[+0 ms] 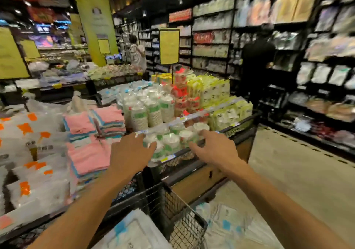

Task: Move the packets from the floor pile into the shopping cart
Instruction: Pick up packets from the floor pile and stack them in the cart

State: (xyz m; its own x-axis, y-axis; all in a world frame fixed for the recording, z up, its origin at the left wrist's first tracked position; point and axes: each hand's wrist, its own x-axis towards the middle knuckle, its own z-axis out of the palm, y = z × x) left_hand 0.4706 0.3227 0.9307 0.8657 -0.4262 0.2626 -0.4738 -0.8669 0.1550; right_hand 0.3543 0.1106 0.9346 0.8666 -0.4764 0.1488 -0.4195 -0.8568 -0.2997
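**Both hands up at the display, packets split between cart and floor**

The left hand (pixel 130 155) and the right hand (pixel 215 149) are both stretched forward over the front edge of the display tabletop (pixel 199 173), fingers spread and loosely bent, holding nothing. Between them lies a clear plastic pack of white and green paper cups (pixel 171 141); the left fingertips are at its near end, the right hand just beside its other end, though the blur keeps me from saying whether either one truly touches it. That pack is not one of the floor packets, as far as I can judge.

Below the arms stands the black wire-mesh shopping cart (pixel 184 223). At least one flat white plastic packet with blue print (pixel 132 231) already lies inside it, flat, its long axis seeming to run from the near left toward the far right of the cart, though the frame edge cuts it off.

Just beside the cart, to its right, the pile of white, blue-marked packets (pixel 228 227) rests on the beige floor (pixel 288 172). They lie flat and overlapping, broad faces up; their long sides look to run roughly away from me, but the edges are too smeared to be sure.

So I would call the task begun and unfinished: some gone in, several left on the floor, and neither hand near them now.
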